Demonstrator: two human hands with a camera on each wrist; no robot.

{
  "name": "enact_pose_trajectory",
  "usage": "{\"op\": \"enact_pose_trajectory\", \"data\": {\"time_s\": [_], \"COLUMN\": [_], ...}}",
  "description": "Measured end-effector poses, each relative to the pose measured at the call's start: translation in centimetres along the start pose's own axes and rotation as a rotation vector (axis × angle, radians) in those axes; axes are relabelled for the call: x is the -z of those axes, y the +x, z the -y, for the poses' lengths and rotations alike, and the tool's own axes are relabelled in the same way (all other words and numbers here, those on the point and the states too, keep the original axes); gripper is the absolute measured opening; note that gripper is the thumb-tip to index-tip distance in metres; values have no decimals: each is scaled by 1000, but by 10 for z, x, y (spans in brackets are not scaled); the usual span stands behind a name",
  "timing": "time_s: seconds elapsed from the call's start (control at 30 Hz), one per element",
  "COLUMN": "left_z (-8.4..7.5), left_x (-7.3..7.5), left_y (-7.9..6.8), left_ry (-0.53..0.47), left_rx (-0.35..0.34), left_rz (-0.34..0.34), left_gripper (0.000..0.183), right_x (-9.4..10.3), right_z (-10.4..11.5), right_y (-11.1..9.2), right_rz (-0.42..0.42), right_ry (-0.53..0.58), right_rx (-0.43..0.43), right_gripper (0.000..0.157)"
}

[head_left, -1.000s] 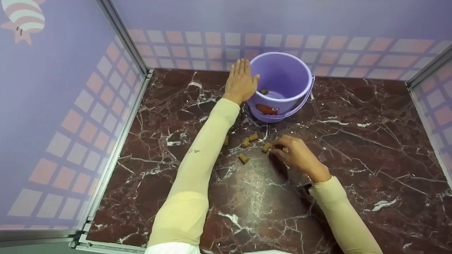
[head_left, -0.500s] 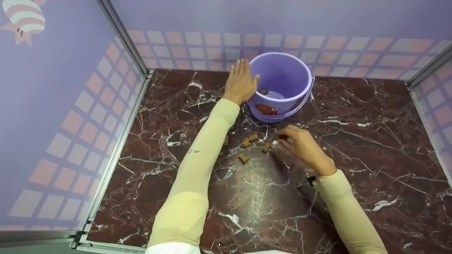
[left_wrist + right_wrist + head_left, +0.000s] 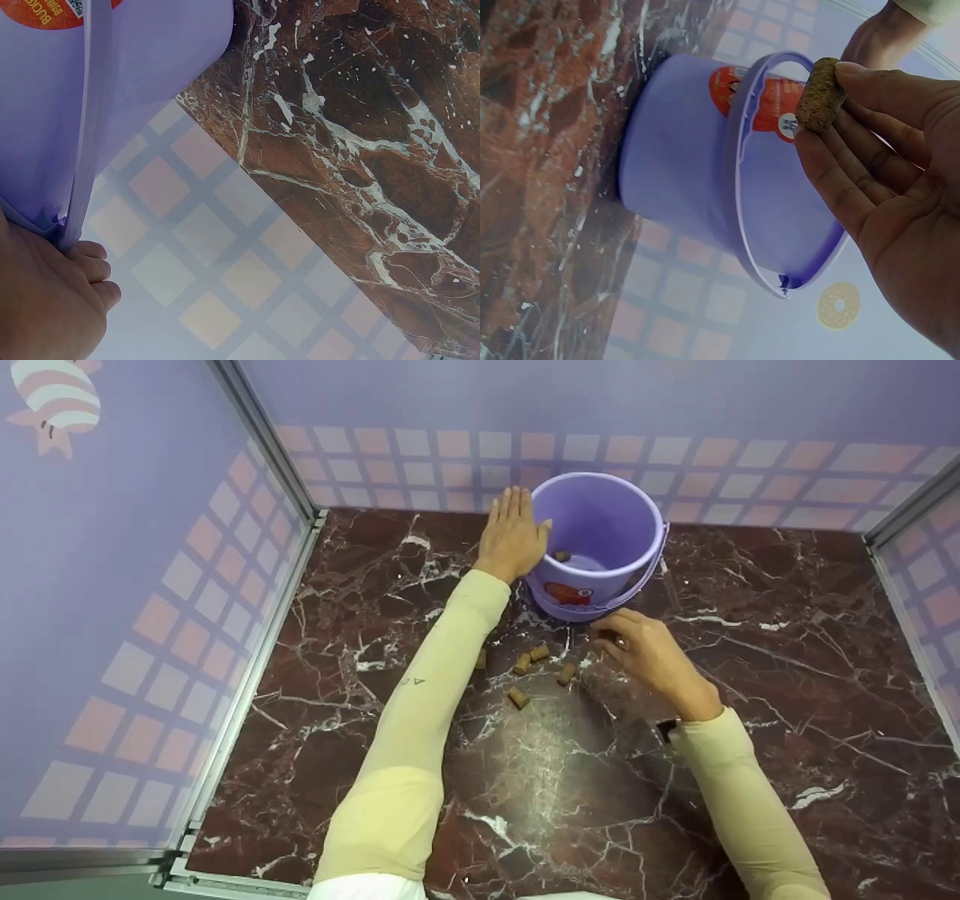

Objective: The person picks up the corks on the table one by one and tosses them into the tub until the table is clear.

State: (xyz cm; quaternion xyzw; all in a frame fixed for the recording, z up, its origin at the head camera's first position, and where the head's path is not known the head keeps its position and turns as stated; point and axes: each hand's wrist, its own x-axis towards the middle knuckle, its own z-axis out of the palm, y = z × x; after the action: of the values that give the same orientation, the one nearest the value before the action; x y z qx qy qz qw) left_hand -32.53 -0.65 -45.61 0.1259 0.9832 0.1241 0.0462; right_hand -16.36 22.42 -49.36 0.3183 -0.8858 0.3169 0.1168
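A purple bucket [image 3: 596,525] stands upright near the back wall, its handle [image 3: 735,157] hanging down at the front. Inside, a cork lies on the bucket's bottom. My left hand [image 3: 511,536] rests against the bucket's left side, fingers straight and thumb at the rim. Between the thumb and fingers of my right hand [image 3: 892,165] a cork [image 3: 821,96] is pinched, just in front of the bucket. In the head view that hand [image 3: 637,649] is below the rim. Several loose corks [image 3: 521,664] lie on the marble top, one partly hidden by the left sleeve.
The dark red marble surface [image 3: 787,660] runs up to a lilac back wall [image 3: 420,405] with pink and white squares. Side panels in metal frames [image 3: 255,675] border it left and right.
My right hand has lifted away from the loose corks and moved up toward the bucket, carrying a cork. The left hand and the bucket stay where they were.
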Motion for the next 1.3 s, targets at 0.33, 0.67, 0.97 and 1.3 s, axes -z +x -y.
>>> {"op": "enact_pose_trajectory", "data": {"time_s": [0.33,0.67,0.97,1.3], "left_z": [0,0,-1,-1], "left_x": [0,-1,0,-1], "left_y": [0,-1,0,0], "left_ry": [4,-15,-26,-19], "left_rx": [-5,-11,-8,-11], "left_rz": [-5,-24,-8,-9], "left_gripper": [73,72,72,72], "right_x": [11,20,29,36], "right_z": [1,1,3,5], "right_y": [9,22,30,40], "right_rz": [-9,-36,-40,-51], "right_ry": [22,15,12,19], "right_rx": [-44,14,10,13], "right_gripper": [24,25,25,26]}}
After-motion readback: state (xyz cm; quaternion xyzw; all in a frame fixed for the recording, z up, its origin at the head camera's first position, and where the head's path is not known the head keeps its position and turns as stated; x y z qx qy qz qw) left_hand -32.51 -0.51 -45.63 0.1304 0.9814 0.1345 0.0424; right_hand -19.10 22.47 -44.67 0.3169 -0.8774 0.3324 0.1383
